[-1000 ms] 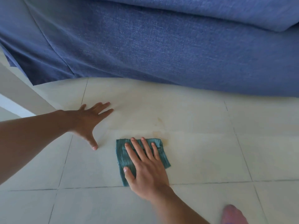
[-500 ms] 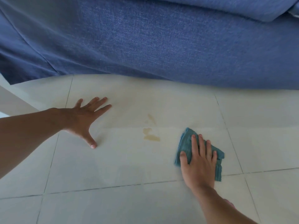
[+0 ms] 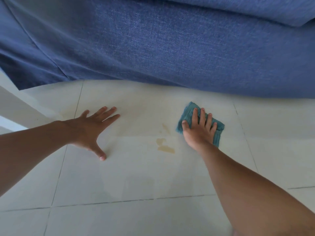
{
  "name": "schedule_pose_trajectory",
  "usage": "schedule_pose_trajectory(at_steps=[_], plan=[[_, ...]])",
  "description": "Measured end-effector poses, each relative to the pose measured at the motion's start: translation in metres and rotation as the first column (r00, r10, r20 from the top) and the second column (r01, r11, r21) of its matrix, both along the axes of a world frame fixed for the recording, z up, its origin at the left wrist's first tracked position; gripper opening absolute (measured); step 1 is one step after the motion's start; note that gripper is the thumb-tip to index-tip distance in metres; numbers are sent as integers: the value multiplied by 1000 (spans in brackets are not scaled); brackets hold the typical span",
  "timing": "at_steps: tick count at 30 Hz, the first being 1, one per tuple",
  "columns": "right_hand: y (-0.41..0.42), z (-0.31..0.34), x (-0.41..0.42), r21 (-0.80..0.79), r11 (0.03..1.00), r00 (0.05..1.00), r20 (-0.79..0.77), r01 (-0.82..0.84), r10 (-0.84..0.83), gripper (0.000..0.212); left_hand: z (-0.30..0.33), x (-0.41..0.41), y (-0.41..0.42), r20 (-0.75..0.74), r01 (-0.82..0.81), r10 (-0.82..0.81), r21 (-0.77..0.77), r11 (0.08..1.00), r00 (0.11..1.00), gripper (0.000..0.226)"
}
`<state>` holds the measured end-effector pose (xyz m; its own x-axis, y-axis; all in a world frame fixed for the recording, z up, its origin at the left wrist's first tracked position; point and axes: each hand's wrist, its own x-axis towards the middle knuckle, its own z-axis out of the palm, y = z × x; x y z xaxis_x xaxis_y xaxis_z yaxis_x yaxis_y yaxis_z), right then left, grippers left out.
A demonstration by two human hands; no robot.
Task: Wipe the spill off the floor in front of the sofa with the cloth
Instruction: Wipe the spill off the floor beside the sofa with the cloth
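Note:
A small teal cloth [image 3: 186, 114] lies folded on the pale tiled floor [image 3: 136, 176], close to the blue sofa [image 3: 170, 48]. My right hand [image 3: 199, 130] presses flat on the cloth with fingers spread, covering most of it. A yellowish spill [image 3: 164, 146] of a few smears sits on the tile just left of the cloth, uncovered. My left hand [image 3: 92, 130] rests flat on the floor further left, fingers apart, holding nothing.
The sofa's fabric front runs across the whole top of the view and reaches the floor. A pale wall or ledge [image 3: 17, 106] stands at the far left. Dark grout lines cross the tiles.
My right hand slid the cloth from left of the spill across to its right, then away from me toward the sofa. The smears are uncovered now. My left hand stayed planted.

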<state>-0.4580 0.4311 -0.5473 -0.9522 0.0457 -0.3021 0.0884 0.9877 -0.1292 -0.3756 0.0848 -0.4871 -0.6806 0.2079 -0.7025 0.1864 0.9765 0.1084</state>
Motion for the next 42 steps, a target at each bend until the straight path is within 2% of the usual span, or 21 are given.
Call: schedule_pose_trajectory(at_steps=[5, 13, 16, 23, 30, 37, 42], plan=[[-44, 2, -4, -22, 996, 996, 33, -86, 87, 73, -2, 2, 0, -21, -1, 1, -3, 1000, 1000, 154], [-145, 5, 15, -95, 936, 938, 36, -339, 344, 74, -13, 23, -14, -87, -52, 53, 3, 999, 995, 141], [-161, 3, 21, -108, 924, 929, 14, -366, 369, 74, -14, 28, -20, -80, -48, 50, 19, 999, 996, 141], [-156, 1, 32, -111, 897, 904, -22, -427, 428, 72, -11, 27, -24, -60, -64, 65, 24, 998, 996, 146], [-146, -2, 76, -146, 879, 891, -81, -454, 447, 71, -2, 29, -18, -6, -4, 3, -69, 998, 1000, 144], [-130, 0, 132, -194, 886, 906, -134, -421, 401, 70, 9, 28, -8, 21, 46, -44, -142, 989, 999, 145], [-119, 1, 150, -210, 882, 906, -127, -423, 404, 70, 16, 23, 3, 9, 54, -53, -129, 990, 999, 145]])
